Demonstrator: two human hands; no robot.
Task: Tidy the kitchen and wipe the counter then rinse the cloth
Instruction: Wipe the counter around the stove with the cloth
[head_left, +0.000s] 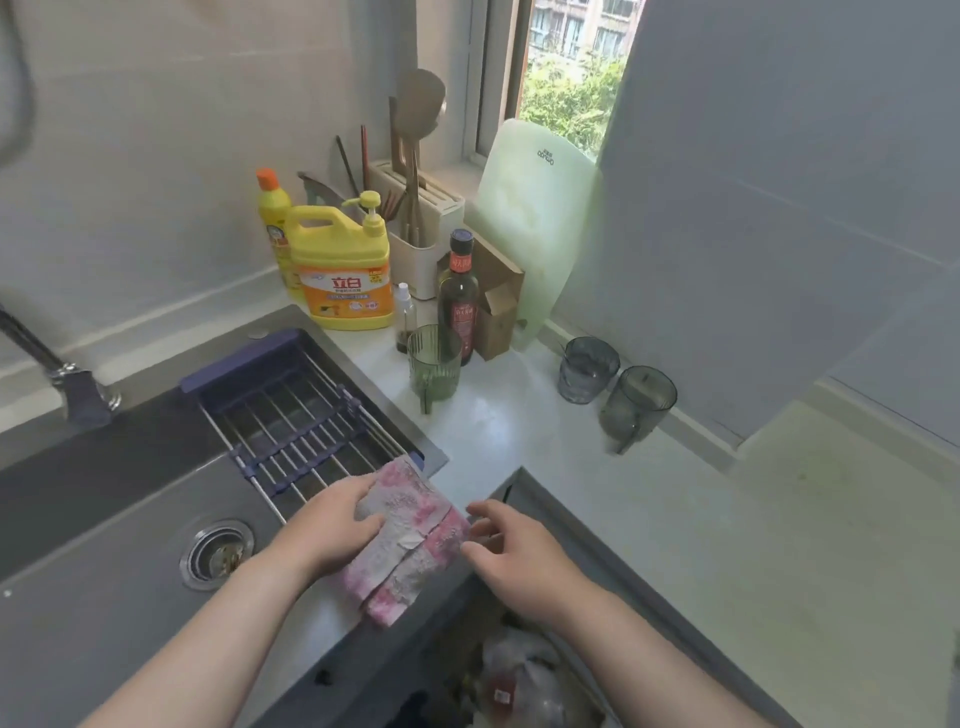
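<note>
Head view: the folded pink-and-white patterned cloth (410, 540) lies on the front rim of the grey steel sink (104, 493), at the corner of the pale table (493, 431). The left hand (327, 530) has its grip curled onto the cloth's left edge. The right hand (519, 551) is loose, fingertips at the other edge, holding nothing. The yellow detergent jug (343, 275) and grey tumblers (589, 369) stand towards the back, so tidying looks largely done. Whether wiping or rinsing is finished, I cannot tell.
</note>
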